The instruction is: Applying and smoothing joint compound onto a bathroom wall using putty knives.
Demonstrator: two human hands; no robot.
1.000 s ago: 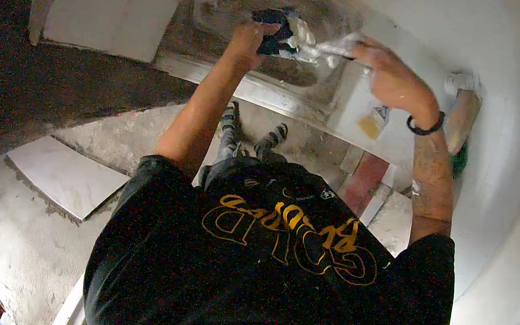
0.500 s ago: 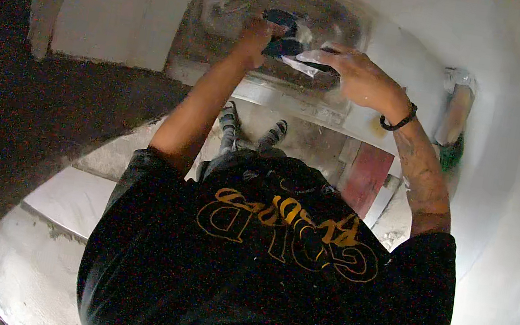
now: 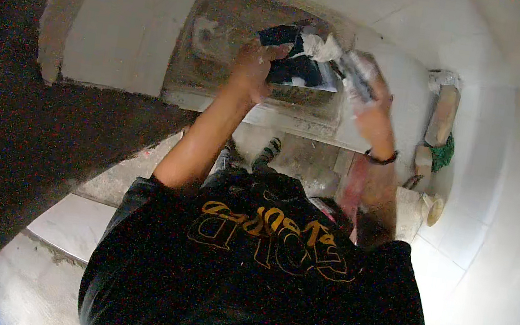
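My left hand (image 3: 255, 71) is closed on the near left edge of a dark blue bag-like piece (image 3: 297, 70) with whitish edges, held over a brown, dirty basin (image 3: 215, 78). Whitish crumpled material (image 3: 319, 48) shows at the far right of the dark piece. My right hand (image 3: 370, 101), with a dark band at its wrist, is blurred by motion. Its fingers are around a long, flat grey-and-white thing (image 3: 358, 76) whose kind I cannot make out. This thing lies close against the right side of the whitish material.
White tiled walls (image 3: 473, 174) rise on the right. On the ledge there, a long brownish block (image 3: 442, 116) stands beside green material (image 3: 443, 153). A pale round object (image 3: 432, 210) is lower down. A pale panel (image 3: 117, 40) borders the basin's left side.
My right hand has turned and come lower, with its fingers now pointing up and left. The dark piece looks more spread out, and whitish material now shows between my hands. The view has shifted.
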